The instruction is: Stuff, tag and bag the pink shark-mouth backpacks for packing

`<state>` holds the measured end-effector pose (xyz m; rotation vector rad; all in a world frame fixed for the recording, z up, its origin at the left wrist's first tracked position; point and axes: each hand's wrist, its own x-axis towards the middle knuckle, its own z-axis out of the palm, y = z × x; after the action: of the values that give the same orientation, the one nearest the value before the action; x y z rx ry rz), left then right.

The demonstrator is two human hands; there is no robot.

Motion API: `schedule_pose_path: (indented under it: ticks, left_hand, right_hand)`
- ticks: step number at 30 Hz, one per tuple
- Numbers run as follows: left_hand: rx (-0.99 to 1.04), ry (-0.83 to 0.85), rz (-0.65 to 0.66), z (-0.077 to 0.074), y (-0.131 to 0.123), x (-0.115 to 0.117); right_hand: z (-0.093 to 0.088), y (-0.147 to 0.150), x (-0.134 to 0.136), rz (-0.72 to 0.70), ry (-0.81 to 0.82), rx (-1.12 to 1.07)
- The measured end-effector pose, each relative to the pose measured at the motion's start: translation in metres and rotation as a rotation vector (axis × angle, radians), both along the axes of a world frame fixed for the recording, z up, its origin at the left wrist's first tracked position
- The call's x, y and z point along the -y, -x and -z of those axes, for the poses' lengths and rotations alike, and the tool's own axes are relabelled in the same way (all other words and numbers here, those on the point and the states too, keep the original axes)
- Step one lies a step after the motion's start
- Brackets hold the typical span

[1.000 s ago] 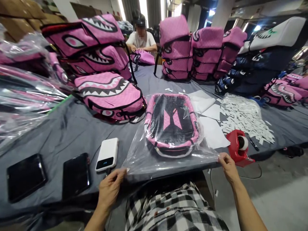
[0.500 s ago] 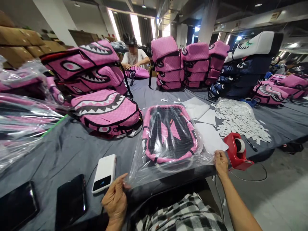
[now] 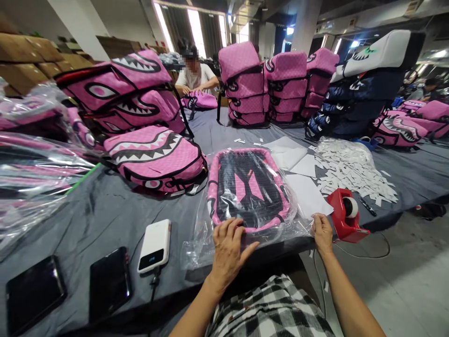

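A pink-and-black backpack lies back side up inside a clear plastic bag at the table's front edge. My left hand rests open, fingers spread, on the plastic over the backpack's near edge. At the bag's near right corner, my right hand pinches the plastic between thumb and fingers. Just right of that hand stands a red tape dispenser with a white roll. White paper sheets lie beside the bag, partly under its right side.
Pink shark-mouth backpacks are stacked at left and centre back, dark blue ones at right. Small white tags form a pile. Two black phones and a white power bank lie front left. A person works across the table.
My left hand has let go of the bag's near left corner and moved right onto the plastic over the backpack. My right hand keeps its pinch at the right corner.
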<state>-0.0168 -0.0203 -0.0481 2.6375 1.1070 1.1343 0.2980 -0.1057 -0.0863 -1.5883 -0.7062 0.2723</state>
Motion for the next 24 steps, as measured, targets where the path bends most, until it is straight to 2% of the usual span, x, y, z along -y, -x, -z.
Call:
schedule_pose_path:
  ticks: [3,7,10,16,18,21,24]
  left_hand:
    - [-0.029,0.078,0.015,-0.004,-0.012,0.001]
    - [-0.034,0.192,-0.02,0.0,-0.002,0.0]
    - [-0.019,0.245,0.004,0.0,0.006,-0.002]
    - [0.007,0.168,0.09,-0.008,0.003,-0.027]
    - [0.018,0.252,0.174,-0.009,0.0,-0.04]
    - [0.028,0.48,0.295,-0.011,0.0,-0.054]
    - [0.049,0.63,0.303,-0.014,0.003,-0.058]
  right_hand:
    - [0.001,0.001,0.0,-0.01,-0.027,-0.038]
    - [0.006,0.001,0.001,-0.022,-0.054,-0.078]
    - [0.009,-0.001,0.001,-0.038,-0.065,-0.092]
    - [0.011,-0.006,0.0,-0.052,0.007,-0.043]
    - [0.01,-0.008,-0.002,-0.046,0.026,-0.031]
    - [0.009,-0.011,-0.005,-0.031,0.049,-0.012]
    - [0.004,-0.013,-0.005,-0.025,0.082,0.012]
